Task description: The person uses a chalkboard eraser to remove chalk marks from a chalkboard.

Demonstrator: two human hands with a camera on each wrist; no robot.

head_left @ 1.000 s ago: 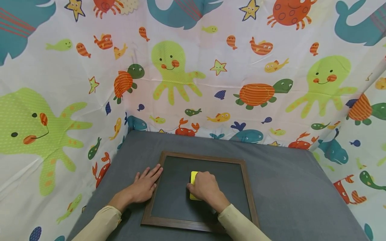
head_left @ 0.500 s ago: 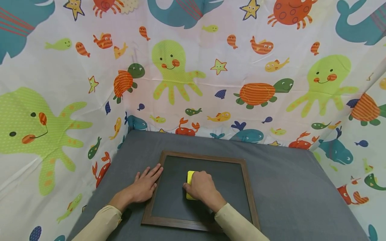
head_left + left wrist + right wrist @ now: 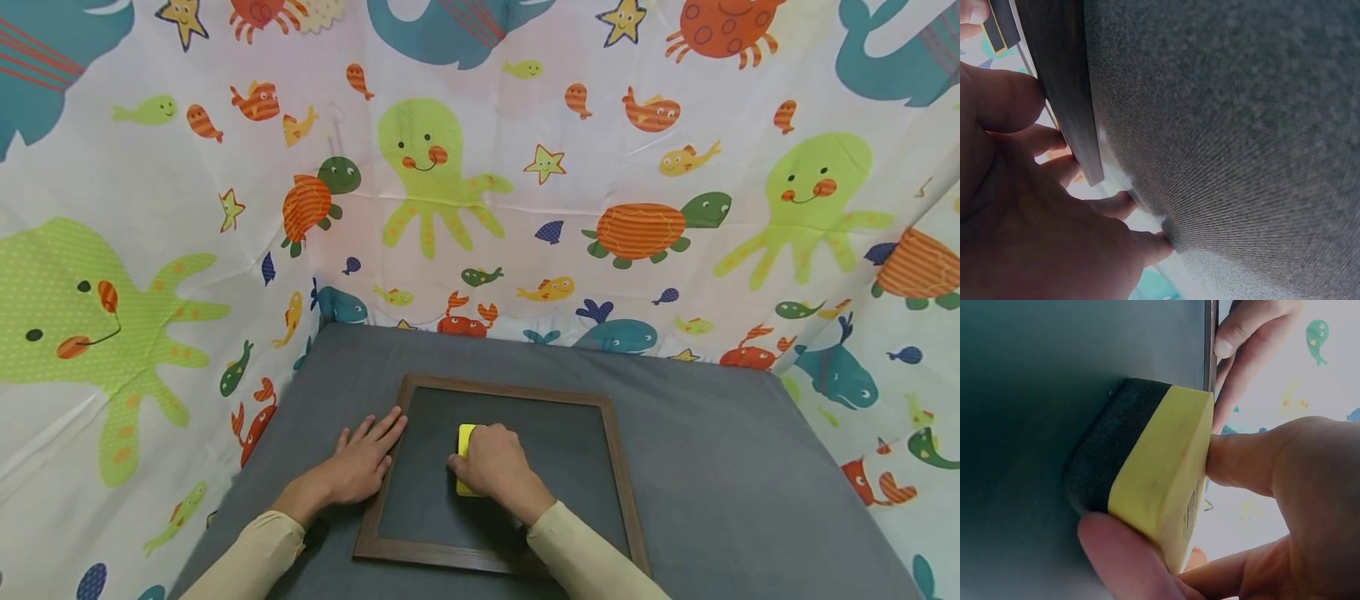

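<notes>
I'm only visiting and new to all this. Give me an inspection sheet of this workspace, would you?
Surface: grey fabric covering, some texture visible up close.
Job's things: dark rectangular board with a brown wood-look frame, lying flat; yellow-and-black rectangular block, black side toward the board.
Clutter: nothing seen.
Grips: both are bare human hands; left grip has fingers spread, touching the frame's left side; right grip holds the block between thumb and fingers.
Cables: nothing seen.
Surroundings: white fabric hanging printed with colourful sea animals, behind and at both sides; beige sleeves on both arms.
</notes>
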